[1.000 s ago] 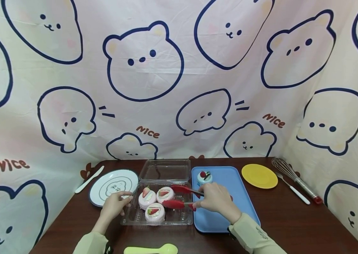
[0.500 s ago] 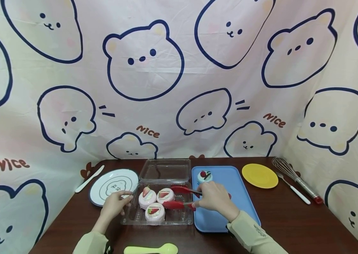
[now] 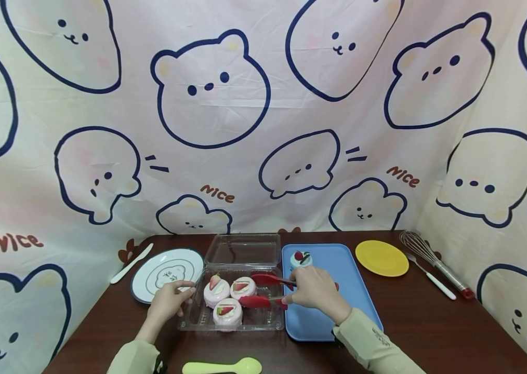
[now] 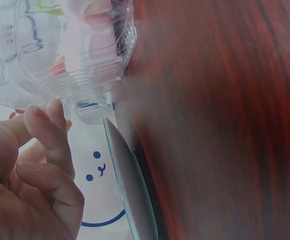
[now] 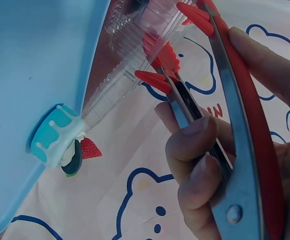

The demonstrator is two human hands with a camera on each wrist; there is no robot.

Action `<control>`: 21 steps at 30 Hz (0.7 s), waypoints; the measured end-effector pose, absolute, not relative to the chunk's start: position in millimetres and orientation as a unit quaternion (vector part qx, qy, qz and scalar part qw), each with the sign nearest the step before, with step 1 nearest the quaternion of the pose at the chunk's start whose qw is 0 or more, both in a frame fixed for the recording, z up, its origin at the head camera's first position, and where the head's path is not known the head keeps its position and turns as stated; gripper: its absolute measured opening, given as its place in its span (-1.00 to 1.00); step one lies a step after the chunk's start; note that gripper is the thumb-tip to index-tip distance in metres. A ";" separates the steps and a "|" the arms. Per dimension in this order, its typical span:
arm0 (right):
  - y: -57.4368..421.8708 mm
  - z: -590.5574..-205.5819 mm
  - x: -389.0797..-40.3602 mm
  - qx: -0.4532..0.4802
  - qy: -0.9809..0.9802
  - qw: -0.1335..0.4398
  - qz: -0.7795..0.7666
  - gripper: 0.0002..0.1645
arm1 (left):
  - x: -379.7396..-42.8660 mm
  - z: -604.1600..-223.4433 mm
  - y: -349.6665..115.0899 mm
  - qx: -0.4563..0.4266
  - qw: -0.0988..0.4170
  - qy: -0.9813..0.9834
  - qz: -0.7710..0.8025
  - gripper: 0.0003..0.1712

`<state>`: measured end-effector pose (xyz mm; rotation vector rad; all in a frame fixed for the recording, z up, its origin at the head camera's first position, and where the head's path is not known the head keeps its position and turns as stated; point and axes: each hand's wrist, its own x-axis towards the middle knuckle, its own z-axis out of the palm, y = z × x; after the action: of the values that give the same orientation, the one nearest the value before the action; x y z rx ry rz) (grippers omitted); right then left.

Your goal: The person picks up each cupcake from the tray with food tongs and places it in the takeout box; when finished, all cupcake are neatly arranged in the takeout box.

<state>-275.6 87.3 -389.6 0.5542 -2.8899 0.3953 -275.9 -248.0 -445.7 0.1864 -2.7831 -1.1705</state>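
Knife [image 3: 132, 263], plain white, is lying farthest out beyond the left hand [image 3: 165, 307]; a blue-rimmed white plate [image 3: 142, 280] is sitting just behind that hand, whose fingers are bending at the near edge of a clear plastic clamshell box [image 3: 268, 319], though I cannot tell whether they are pinching it or only touching. Between the hands the box is standing with its lid [image 3: 244, 249] laid back, and three strawberry-topped pink cakes [image 3: 227, 315] are sitting inside it; a light green spoon [image 3: 247, 365] is lying nearer the person than either hand. The right hand [image 3: 312, 292] is gripping red-tipped tongs [image 3: 265, 279], fingers curling round the handles; the parted tips are straddling the rear-right pink cake, contact unclear; over the last second that hand has been easing very slightly leftward while the tips are staying put, so all three are still resting in the box, none lifted. Beneath the right hand a blue tray [image 3: 310, 330] is lying; a blue-iced cake [image 3: 301, 259] is sitting on it just beyond that hand; farther rightward a yellow plate [image 3: 382, 258], a white-handled utensil [image 3: 438, 285] and a whisk [image 3: 441, 270] are lying.
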 end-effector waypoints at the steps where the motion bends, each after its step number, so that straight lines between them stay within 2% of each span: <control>1: 87.5 -389.7 -275.6 0.187 -0.970 0.087 0.132 -0.50 | -276.0 -445.8 -248.0 0.062 0.058 -0.919 -0.386 -0.61; 13: 88.3 -385.4 -275.2 0.179 -0.972 0.070 0.134 -0.46 | -276.2 -447.4 -249.2 0.062 0.056 -0.917 -0.390 -0.60; 21: 88.1 -380.9 -275.2 0.179 -0.972 0.065 0.135 -0.52 | -275.9 -447.2 -248.7 0.062 0.061 -0.917 -0.390 -0.61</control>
<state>-275.2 88.1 -380.9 0.5408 -2.9347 0.4062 -275.9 -248.7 -447.2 0.1884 -2.7728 -1.1799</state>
